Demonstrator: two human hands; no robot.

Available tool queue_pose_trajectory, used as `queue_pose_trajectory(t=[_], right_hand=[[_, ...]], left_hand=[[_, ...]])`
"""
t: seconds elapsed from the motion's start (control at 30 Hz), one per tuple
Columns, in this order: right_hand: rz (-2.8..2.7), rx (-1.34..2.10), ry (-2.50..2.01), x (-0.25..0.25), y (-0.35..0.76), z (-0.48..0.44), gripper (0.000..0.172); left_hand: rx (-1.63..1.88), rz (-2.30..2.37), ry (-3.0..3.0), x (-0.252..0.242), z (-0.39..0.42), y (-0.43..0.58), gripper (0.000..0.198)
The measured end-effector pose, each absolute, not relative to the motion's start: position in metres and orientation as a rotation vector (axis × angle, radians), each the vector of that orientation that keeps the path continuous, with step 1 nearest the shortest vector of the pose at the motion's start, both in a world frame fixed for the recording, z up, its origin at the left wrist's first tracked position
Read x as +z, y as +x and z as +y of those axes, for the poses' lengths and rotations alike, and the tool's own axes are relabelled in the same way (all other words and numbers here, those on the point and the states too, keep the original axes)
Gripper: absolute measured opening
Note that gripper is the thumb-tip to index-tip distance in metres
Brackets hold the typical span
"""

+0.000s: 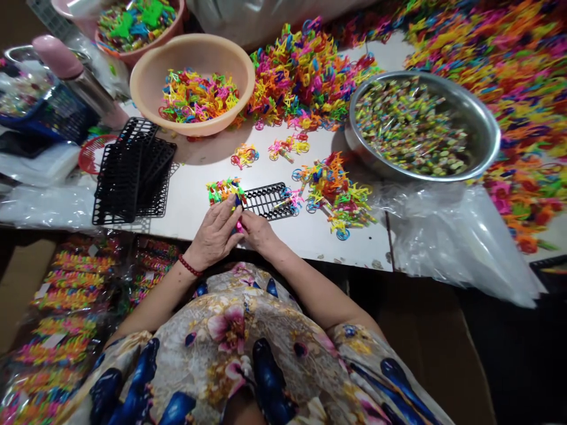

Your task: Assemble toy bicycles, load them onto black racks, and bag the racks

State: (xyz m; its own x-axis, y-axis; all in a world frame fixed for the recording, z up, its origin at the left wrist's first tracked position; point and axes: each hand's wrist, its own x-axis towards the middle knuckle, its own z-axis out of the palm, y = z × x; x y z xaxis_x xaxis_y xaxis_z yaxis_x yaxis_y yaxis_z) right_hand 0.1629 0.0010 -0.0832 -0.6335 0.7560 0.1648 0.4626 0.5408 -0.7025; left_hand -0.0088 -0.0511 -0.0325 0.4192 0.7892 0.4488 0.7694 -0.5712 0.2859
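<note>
A black plastic grid rack (268, 200) lies on the white table in front of me. Its left end carries a row of small colourful plastic toy bicycles (219, 190). My left hand (215, 233) reaches over that row, its fingers together and bent around a blue and pink toy bicycle (240, 226). Opposite it, my right hand (261, 234) pinches at the same toy from the right, its fingertips partly hidden. One loose pink and blue toy bicycle rests on the rack's right end. Just right of the rack sits a small heap of toy bicycles (334, 189).
Behind stand a peach basin (146, 77) of plastic pieces and a steel bowl (489, 139) of small wrapped pieces. Stacked black racks (128, 177) lie left, near a pink-lidded flask (84, 82). Clear plastic bags (460, 242) overhang the table edge at right. Packed bags (71, 283) lie below left.
</note>
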Motion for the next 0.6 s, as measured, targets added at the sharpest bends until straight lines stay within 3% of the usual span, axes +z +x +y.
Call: queue_pose_trajectory(t=[0.23, 0.43, 0.6], right_hand=[[-2.257, 0.831, -0.947, -0.073, 0.174, 0.000, 0.027], [-2.156, 0.351, -1.580, -0.058, 0.224, 0.010, 0.036], [-2.177, 0.270, -1.831, -0.049, 0.236, 0.013, 0.036]], left_hand=[[0.934, 1.530, 2.597, -0.037, -0.051, -0.001, 0.060], [0.904, 1.558, 2.649, -0.033, -0.055, 0.001, 0.051], [0.974, 1.550, 2.594, -0.032, -0.055, 0.005, 0.034]])
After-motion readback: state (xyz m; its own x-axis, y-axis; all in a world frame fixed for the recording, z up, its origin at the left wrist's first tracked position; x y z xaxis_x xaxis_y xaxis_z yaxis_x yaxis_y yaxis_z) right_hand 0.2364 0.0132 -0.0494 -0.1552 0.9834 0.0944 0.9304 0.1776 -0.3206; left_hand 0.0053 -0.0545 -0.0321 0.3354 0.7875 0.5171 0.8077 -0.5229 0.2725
